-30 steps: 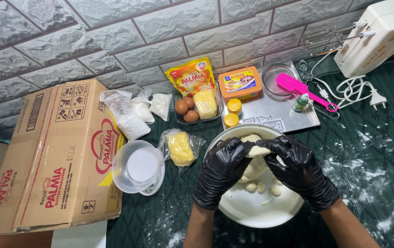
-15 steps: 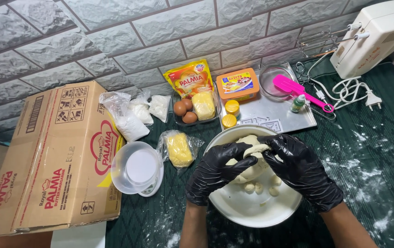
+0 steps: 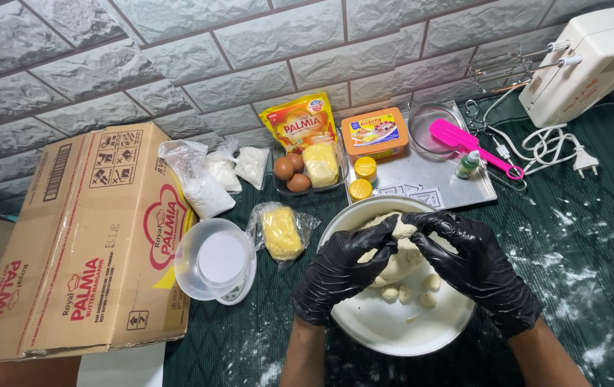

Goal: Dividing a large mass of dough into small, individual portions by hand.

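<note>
Both my hands wear black gloves and work over a round white bowl on a dark green cloth. My left hand and my right hand clasp a lump of pale dough between them, fingers meeting at its top. Several small dough balls lie in the bowl under the lump. The bowl's far rim is partly hidden by my hands.
A large cardboard box lies at the left. Beside it stand a clear lidded tub and a bag of yellow fat. Behind are flour bags, eggs, a metal tray, a pink spatula and a hand mixer.
My hands have shifted slightly and closed tighter around the dough lump, lifting it a little over the bowl. The camera view has drifted a bit.
</note>
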